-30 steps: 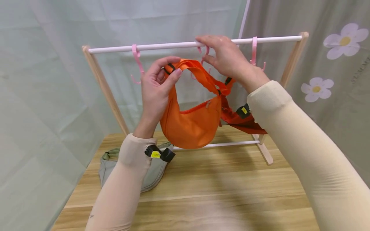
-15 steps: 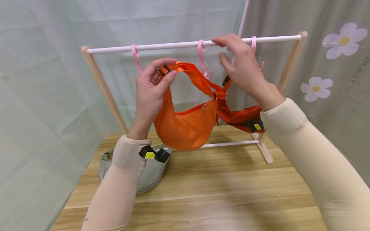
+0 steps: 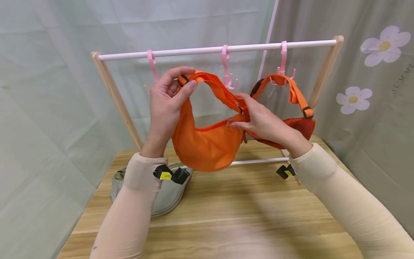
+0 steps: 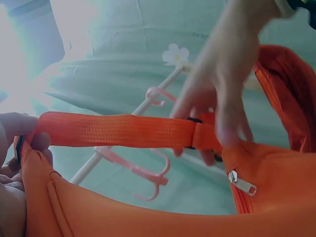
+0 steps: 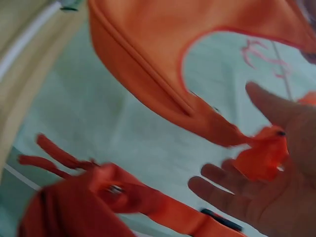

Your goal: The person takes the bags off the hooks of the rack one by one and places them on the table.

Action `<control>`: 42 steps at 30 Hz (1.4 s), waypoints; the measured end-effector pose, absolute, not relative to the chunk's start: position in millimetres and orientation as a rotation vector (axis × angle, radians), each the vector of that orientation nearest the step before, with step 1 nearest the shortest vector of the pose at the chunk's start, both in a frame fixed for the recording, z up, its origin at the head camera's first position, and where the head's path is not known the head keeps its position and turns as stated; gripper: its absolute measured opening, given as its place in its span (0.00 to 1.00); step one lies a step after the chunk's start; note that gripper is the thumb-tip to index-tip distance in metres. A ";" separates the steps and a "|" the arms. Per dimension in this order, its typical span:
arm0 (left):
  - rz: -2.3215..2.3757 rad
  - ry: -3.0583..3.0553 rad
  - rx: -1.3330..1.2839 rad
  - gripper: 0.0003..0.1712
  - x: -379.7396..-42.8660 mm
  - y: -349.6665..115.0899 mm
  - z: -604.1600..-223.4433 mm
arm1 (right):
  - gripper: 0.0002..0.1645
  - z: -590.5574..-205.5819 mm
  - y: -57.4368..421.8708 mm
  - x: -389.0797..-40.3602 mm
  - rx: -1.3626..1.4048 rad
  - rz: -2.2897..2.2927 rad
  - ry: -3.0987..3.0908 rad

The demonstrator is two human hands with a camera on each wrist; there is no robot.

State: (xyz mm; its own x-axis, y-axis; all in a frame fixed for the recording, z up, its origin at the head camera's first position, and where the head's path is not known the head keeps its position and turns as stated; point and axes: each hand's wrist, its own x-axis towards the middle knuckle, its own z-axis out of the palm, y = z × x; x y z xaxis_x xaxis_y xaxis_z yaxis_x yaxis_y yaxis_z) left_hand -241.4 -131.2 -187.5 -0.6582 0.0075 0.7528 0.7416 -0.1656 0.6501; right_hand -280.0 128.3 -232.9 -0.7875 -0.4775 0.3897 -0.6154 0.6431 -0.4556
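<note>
Crescent bag (image 3: pixel 207 148), orange, held up over the table (image 3: pixel 245 212) in front of the rack (image 3: pixel 187 51), belly down, long axis running side to side, left tip higher. Left hand (image 3: pixel 165 104) pinches it by the strap buckle (image 3: pixel 183 79); right hand (image 3: pixel 262 118) is loose, fingers spread around the other end of the strap (image 3: pixel 224 94). Curtain lettering (image 3: pixel 403 77) looks like SUMME, and the yellow wrist label (image 3: pixel 166 176) is too tiny to read
</note>
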 end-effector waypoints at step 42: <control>-2.031 -2.148 -0.775 0.23 -265.4 -188.3 -337.5 | 0.24 -149.9 143.2 -261.9 0.922 0.742 -2.525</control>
